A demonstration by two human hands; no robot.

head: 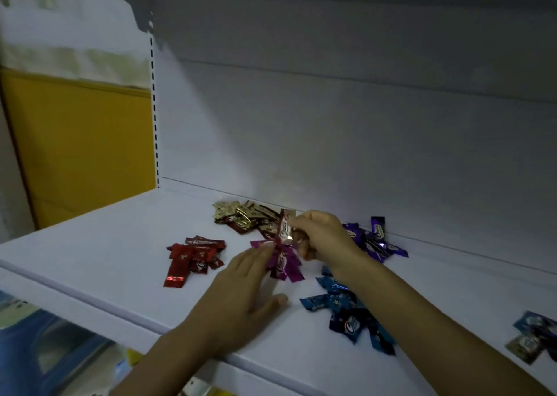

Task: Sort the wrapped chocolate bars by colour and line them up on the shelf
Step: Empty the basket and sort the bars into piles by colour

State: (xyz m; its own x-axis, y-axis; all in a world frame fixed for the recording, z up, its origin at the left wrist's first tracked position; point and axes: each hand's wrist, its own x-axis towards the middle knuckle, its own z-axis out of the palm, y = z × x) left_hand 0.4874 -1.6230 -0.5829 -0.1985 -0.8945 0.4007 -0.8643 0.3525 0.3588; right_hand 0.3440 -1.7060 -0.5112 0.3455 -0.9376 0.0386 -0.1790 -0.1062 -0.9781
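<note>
R hand (319, 236) pinches one bar (283, 230) upright over magenta pile (287, 264); L hand (241, 293) flat, open, resting on it. Rec.: confirm colour despite dim light, lay parallel, ends flush.

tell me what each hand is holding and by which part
The right hand pinches a magenta wrapped chocolate bar near its upper end, bar upright. The left hand holds nothing; its straight fingers touch the magenta pile.
</note>
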